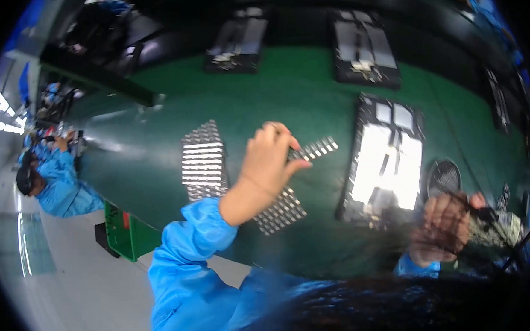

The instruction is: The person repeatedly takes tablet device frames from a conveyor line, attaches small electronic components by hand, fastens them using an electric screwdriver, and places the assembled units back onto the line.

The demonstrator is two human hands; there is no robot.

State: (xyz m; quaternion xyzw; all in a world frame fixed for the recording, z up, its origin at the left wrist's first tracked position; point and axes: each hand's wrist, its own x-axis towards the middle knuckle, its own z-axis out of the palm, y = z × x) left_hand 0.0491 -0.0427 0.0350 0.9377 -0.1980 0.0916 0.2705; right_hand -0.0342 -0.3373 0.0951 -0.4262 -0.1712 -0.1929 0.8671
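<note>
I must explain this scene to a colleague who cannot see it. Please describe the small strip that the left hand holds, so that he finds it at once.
Start at the green work surface and find the flat silver sheets of small squares near its middle. Just right of them, the left hand pinches a short silver strip of squares. Unlike the sheets, it is a single narrow row, raised in the fingers and pointing toward the bright open device.

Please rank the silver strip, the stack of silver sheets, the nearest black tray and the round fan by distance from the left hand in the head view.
1. Silver strip, in the left hand's grip.
2. Stack of silver sheets, just left.
3. Nearest black tray, right.
4. Round fan, farther right.
</note>
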